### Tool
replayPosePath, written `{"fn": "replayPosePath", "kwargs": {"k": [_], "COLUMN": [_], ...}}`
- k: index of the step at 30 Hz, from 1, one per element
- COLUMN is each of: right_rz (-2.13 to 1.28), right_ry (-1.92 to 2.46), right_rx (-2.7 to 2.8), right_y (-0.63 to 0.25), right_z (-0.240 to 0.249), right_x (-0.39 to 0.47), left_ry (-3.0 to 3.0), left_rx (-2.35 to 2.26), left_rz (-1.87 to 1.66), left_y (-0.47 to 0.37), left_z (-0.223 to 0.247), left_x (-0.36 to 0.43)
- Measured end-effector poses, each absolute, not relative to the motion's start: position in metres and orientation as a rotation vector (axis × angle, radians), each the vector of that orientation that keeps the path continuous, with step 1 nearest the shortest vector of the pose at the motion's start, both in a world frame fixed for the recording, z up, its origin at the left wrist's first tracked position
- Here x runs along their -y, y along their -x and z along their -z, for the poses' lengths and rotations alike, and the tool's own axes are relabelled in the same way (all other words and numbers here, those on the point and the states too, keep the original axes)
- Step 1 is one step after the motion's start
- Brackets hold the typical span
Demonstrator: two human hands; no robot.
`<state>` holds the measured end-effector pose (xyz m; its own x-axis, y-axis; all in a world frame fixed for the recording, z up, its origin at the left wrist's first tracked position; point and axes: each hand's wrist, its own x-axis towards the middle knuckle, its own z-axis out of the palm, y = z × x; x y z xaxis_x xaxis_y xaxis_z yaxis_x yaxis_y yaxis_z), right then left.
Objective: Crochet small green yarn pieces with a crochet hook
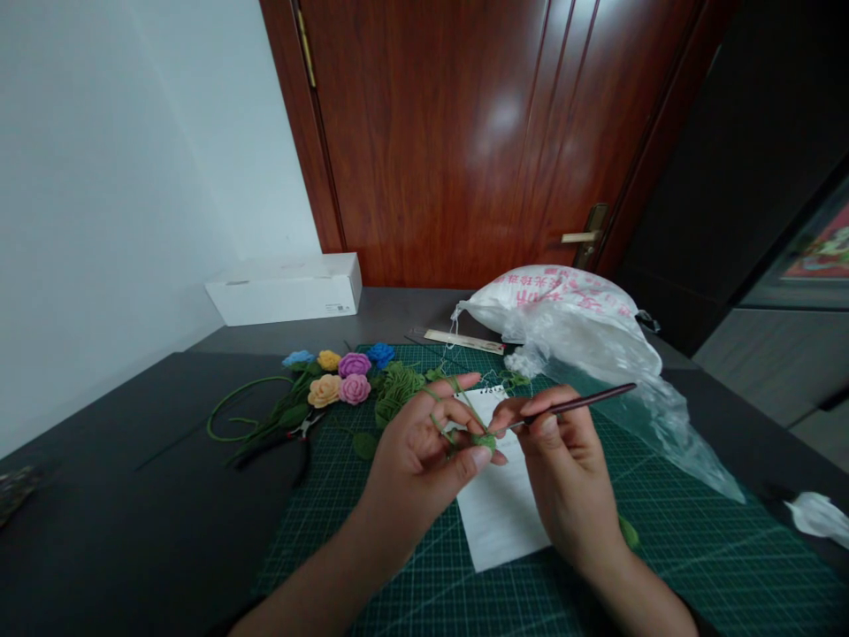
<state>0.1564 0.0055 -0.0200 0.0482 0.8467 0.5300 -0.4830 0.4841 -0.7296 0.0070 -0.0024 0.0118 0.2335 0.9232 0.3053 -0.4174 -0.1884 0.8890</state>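
Note:
Between thumb and fingers, my left hand (424,451) pinches a small green crochet piece (484,441). Green yarn (434,395) loops over the raised fingers of that hand. My right hand (563,469) grips a dark-handled crochet hook (587,401) like a pen, its metal tip at the green piece. Under both hands lies a white paper sheet (500,522) with a torn upper edge. A bundle of green yarn (400,385) rests just beyond my left hand.
Crocheted flowers (325,390) with green stems and pliers (305,426) lie to the left on the green cutting mat (332,522) and dark table. A white plastic bag (563,301) sits back right, near a ruler (464,341). A white box (285,287) stands by the wall.

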Motion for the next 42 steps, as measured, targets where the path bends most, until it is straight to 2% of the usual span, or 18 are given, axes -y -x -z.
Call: {"fn": "replayPosePath", "kwargs": {"k": [9, 22, 32, 42], "right_rz": [-1.025, -0.423, -0.372, -0.155], "right_ry": [0.306, 0.367, 0.389, 0.468], "right_rx": [1.224, 1.621, 1.683, 1.805], "right_y": [-0.166, -0.18, -0.183, -0.186], "right_z": [0.011, 0.014, 0.015, 0.014], "right_x": [-0.008, 0.0, 0.001, 0.005], "left_ry": [-1.245, -1.214, -1.217, -1.197], "left_rx": [-0.636, -0.744, -0.77, -0.712], "left_rz": [-1.316, -1.338, -1.36, -1.397], "left_y": [-0.007, -0.009, -0.009, -0.01], "left_z": [-0.017, -0.023, -0.021, -0.019], "left_x": [0.006, 0.011, 0.01, 0.013]}}
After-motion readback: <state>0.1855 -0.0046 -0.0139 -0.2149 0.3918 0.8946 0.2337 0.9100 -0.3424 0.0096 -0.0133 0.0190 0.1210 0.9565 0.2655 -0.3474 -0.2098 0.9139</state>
